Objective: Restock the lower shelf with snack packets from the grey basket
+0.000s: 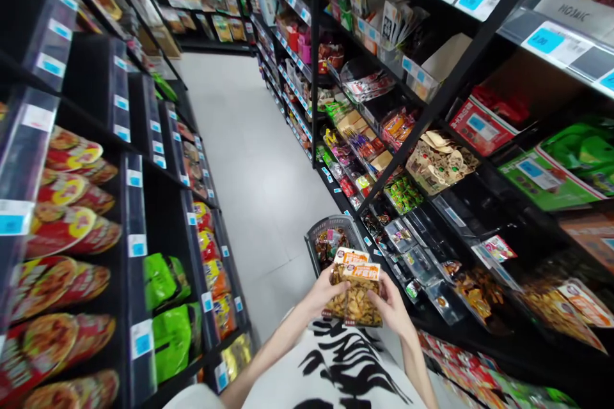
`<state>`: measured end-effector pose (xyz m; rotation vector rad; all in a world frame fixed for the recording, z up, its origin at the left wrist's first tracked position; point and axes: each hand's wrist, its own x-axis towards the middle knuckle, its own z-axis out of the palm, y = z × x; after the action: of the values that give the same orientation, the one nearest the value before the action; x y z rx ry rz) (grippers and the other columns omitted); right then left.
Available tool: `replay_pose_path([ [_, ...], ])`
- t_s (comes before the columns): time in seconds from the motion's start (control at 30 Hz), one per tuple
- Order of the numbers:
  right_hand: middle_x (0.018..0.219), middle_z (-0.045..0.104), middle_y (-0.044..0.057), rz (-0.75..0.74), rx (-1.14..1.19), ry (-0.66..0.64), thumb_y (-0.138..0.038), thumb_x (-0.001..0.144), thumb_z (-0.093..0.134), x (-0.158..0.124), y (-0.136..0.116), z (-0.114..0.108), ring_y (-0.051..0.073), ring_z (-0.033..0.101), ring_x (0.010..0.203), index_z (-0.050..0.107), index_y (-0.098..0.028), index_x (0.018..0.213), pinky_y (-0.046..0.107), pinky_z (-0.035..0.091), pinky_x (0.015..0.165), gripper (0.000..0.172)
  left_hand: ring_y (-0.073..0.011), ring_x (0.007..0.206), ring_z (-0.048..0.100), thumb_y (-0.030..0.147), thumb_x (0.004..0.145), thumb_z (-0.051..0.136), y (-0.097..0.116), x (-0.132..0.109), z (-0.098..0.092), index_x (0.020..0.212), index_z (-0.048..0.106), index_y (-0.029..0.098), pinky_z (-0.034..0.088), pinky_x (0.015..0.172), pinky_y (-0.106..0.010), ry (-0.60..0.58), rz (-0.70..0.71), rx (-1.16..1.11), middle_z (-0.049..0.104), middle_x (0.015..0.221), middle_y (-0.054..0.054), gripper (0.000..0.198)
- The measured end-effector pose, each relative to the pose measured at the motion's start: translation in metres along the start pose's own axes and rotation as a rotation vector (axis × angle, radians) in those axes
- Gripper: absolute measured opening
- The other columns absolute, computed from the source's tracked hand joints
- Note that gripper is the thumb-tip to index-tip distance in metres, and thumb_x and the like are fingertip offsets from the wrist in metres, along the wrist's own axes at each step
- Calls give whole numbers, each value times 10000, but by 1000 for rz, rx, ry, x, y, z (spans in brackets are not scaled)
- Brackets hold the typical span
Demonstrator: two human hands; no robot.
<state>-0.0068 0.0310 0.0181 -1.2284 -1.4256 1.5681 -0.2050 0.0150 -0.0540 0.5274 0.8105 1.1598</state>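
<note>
Close to my body I hold two snack packs (361, 297), one partly overlapping the other. They are clear with brown pieces inside and a white-and-orange header across the top. My left hand (330, 291) grips them from the left, its thumb lying over the front. On the opposite edge my right hand (391, 305) is closed round the nearer pack, thumb on its face. Just beyond the packs stands a grey plastic basket (357, 230) with packaged goods in it, partly hidden behind them.
Black shelving with red bowl-shaped packs (71, 223) and green bags (173, 339) runs along my left. To the right, tiered shelves hold boxed snacks, including a green box (547, 172) and similar header packs (582, 300). A pale tiled aisle (235, 140) stretches ahead between them.
</note>
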Motion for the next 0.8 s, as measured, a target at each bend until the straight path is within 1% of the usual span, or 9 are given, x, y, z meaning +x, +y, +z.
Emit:
replay_pose_path([
  [0.1, 1110, 707, 61, 48, 88, 4, -295, 755, 754, 3, 2, 6, 260, 649, 1045, 667, -247, 1090, 386, 500, 974, 350, -350, 1169, 658, 428, 693, 881, 5, -4, 2, 1280, 635, 158, 498, 1030, -471, -12, -70, -97, 686, 1284, -178, 692],
  [0.23, 1041, 723, 41, 61, 155, 28, -309, 756, 734, 6, 8, 13, 247, 670, 983, 601, -258, 1013, 362, 533, 884, 294, -332, 1165, 666, 462, 732, 845, 8, -2, 3, 1264, 654, 181, 505, 1028, -452, 51, -120, -116, 711, 1249, -146, 631],
  [0.37, 1058, 737, 35, 78, 175, 25, -301, 732, 771, 8, 13, 19, 244, 695, 967, 552, -275, 1137, 357, 554, 852, 462, -312, 1145, 677, 452, 784, 800, 9, 3, 3, 1216, 667, 175, 517, 1011, -428, 126, -89, -28, 725, 1223, -129, 530],
  [0.43, 1094, 741, 54, 61, 145, 77, -292, 726, 798, 9, 16, 21, 250, 700, 991, 561, -265, 1211, 373, 549, 890, 540, -309, 1163, 666, 428, 771, 816, 9, 3, 5, 1174, 678, 168, 513, 1018, -414, 170, -58, 40, 727, 1220, -128, 499],
  [0.47, 1101, 744, 68, 54, 122, 115, -303, 736, 800, 9, 17, 21, 254, 702, 994, 589, -247, 1209, 383, 545, 907, 521, -309, 1175, 660, 418, 764, 823, 10, 3, 6, 1165, 680, 167, 513, 1019, -410, 176, -52, 57, 728, 1219, -127, 494],
  [0.57, 1073, 754, 103, 44, 82, 220, -373, 791, 766, 11, 24, 21, 264, 705, 982, 700, -197, 1077, 408, 536, 926, 342, -304, 1164, 668, 436, 769, 813, 11, 3, 7, 1173, 677, 182, 524, 1009, -414, 153, -89, -35, 731, 1209, -122, 496],
  [0.67, 1056, 759, 104, 13, 122, 338, -419, 789, 768, 11, 33, 17, 274, 695, 1028, 730, -194, 916, 415, 518, 956, 261, -289, 1119, 692, 477, 779, 791, 10, 3, 4, 1154, 687, 205, 537, 996, -420, 169, -163, -196, 739, 1184, -109, 475],
  [0.73, 1048, 762, 93, 30, 194, 413, -460, 761, 784, 9, 38, 13, 269, 700, 1007, 715, -202, 854, 394, 533, 917, 283, -282, 1101, 699, 468, 766, 804, 8, 3, -1, 1143, 689, 213, 541, 994, -422, 191, -185, -227, 742, 1171, -102, 470],
  [0.8, 971, 768, 80, 88, 298, 448, -520, 754, 774, 5, 41, 9, 234, 712, 851, 714, -211, 873, 342, 560, 769, 336, -280, 1085, 706, 449, 749, 823, 6, 3, -6, 1149, 681, 208, 538, 998, -433, 194, -167, -203, 744, 1164, -105, 488],
])
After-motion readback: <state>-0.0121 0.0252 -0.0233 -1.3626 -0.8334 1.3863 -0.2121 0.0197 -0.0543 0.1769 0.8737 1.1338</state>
